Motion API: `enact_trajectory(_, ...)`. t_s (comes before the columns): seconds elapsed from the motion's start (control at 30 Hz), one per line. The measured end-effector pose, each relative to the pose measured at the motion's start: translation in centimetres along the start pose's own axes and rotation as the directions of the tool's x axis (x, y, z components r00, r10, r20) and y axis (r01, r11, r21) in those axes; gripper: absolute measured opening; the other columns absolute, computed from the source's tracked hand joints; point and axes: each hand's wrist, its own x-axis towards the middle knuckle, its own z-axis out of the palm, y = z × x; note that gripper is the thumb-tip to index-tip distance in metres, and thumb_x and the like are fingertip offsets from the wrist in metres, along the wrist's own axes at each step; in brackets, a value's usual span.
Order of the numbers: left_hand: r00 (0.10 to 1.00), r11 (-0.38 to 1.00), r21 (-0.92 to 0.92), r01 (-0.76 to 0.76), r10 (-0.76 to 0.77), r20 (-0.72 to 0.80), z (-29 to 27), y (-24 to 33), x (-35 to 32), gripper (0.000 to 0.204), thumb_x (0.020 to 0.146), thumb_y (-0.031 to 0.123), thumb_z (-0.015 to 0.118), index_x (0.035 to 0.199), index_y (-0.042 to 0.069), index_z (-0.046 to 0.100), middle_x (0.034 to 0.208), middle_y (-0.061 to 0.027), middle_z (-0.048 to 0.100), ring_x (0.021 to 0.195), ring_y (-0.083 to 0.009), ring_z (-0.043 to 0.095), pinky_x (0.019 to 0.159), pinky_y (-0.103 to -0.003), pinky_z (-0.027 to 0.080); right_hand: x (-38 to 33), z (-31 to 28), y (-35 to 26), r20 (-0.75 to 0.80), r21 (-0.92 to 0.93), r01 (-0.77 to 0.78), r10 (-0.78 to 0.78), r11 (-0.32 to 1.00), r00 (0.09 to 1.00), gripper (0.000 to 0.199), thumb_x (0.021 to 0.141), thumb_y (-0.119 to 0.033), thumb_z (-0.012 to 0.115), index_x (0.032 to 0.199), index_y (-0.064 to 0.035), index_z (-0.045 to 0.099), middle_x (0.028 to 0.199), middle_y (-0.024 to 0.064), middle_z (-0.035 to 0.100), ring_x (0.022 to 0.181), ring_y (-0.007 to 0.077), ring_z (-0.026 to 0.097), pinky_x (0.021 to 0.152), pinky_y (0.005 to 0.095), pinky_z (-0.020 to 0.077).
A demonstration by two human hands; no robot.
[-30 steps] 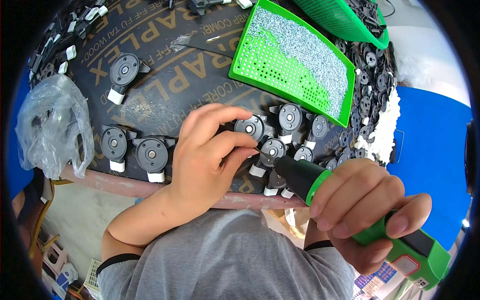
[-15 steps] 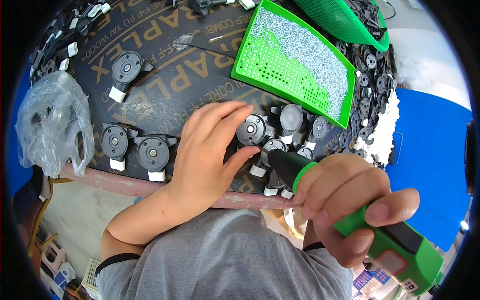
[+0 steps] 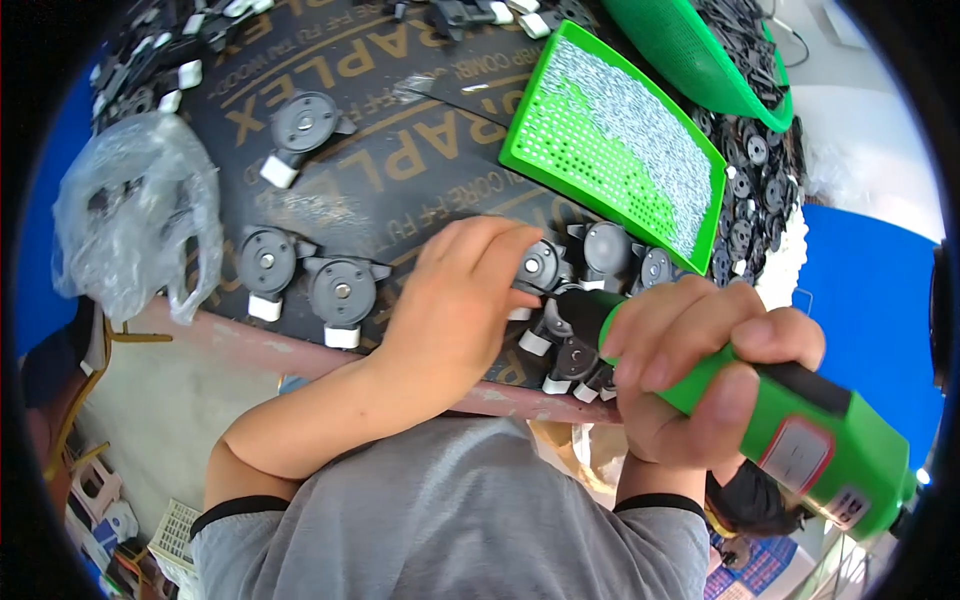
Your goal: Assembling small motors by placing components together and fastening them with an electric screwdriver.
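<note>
My left hand (image 3: pixel 455 300) rests on the dark board, fingers curled around a round grey plastic part (image 3: pixel 538 266) with a metal centre. My right hand (image 3: pixel 695 365) grips a green and black electric screwdriver (image 3: pixel 790 435), whose black nose (image 3: pixel 580 310) points at the cluster of grey parts just right of my left fingers. More grey round parts (image 3: pixel 610 245) with white clips lie packed together under and behind the tool tip.
A green tray of small silver screws (image 3: pixel 625 150) lies behind the hands. Three separate grey parts (image 3: pixel 305 285) lie to the left, beside a crumpled clear plastic bag (image 3: pixel 130 225). A green basket of black pieces (image 3: pixel 725 50) stands at the back right. The board's reddish front edge (image 3: pixel 300 350) runs below.
The screwdriver has swung lower and nearer to the camera, its nose still at the cluster of parts. My left hand stays on the same grey part.
</note>
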Motion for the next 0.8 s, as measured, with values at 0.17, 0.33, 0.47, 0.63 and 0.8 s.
enact_trajectory(0.17, 0.995, 0.994, 0.036, -0.1, 0.101, -0.021, -0.6, 0.3, -0.6, 0.058, 0.073, 0.008, 0.078, 0.128, 0.002, 0.057, 0.123, -0.0142, 0.059, 0.119, -0.037, 0.054, 0.098, -0.043, 0.047, 1.4, -2.2, -0.1, 0.229, 0.016, 0.161, -0.161, 0.987, 0.96, 0.039, 0.099, -0.038, 0.057, 0.124, -0.0106, 0.047, 0.086, 0.0089, 0.055, 0.079, 0.024, 0.057, 0.075, 0.0435, 0.0561)
enact_trajectory(0.33, 0.975, 0.863, 0.458, -0.213, 0.157, 0.158, -7.8, 2.3, -1.7, 0.062, 0.075, 0.022, 0.077, 0.131, 0.002, 0.058, 0.132, -0.0111, 0.056, 0.136, -0.0329, 0.044, 0.112, -0.06, 0.028, 2.2, -6.7, -1.9, 0.014, -0.03, 0.252, -0.252, 0.967, 0.968, 0.041, 0.097, -0.04, 0.052, 0.123, -0.0087, 0.056, 0.104, 0.0117, 0.05, 0.105, 0.0284, 0.046, 0.103, 0.0564, 0.0395)
enact_trajectory(0.47, 0.979, 0.759, 0.627, -0.178, 0.072, 0.191, -11.6, 1.3, -3.0, 0.051, 0.077, 0.017, 0.072, 0.126, 0.005, 0.065, 0.134, -0.0054, 0.062, 0.142, -0.0349, 0.04, 0.117, -0.06, 0.017, 3.5, -8.3, -1.3, -0.144, 0.209, 0.185, -0.157, 0.96, 0.977, 0.026, 0.099, -0.018, 0.049, 0.122, -0.0055, 0.045, 0.081, 0.0104, 0.054, 0.07, 0.0213, 0.055, 0.065, 0.0401, 0.0509)
enact_trajectory(0.63, 0.966, 0.762, 0.621, -0.184, 0.026, 0.256, -11.7, -0.5, -3.7, 0.042, 0.079, 0.012, 0.071, 0.121, 0.005, 0.068, 0.131, -0.0058, 0.064, 0.141, -0.0356, 0.041, 0.119, -0.062, 0.015, 4.8, -6.4, 3.9, -0.381, 0.035, 0.193, -0.165, 0.981, 0.91, 0.022, 0.094, -0.002, 0.055, 0.113, 0.001, 0.044, 0.066, 0.0109, 0.055, 0.051, 0.0181, 0.053, 0.051, 0.0331, 0.0494)
enact_trajectory(0.8, 0.968, 0.822, 0.534, -0.198, 0.078, 0.238, -10.3, -1.1, -3.2, 0.043, 0.08, 0.011, 0.071, 0.123, 0.007, 0.067, 0.127, -0.005, 0.065, 0.138, -0.0355, 0.045, 0.118, -0.062, 0.019, 4.7, -6.4, 5.2, -0.36, 0.072, 0.192, -0.154, 0.979, 0.92, 0.019, 0.095, 0.001, 0.055, 0.111, 0.0008, 0.045, 0.065, 0.0095, 0.055, 0.051, 0.0172, 0.055, 0.051, 0.0315, 0.0491)
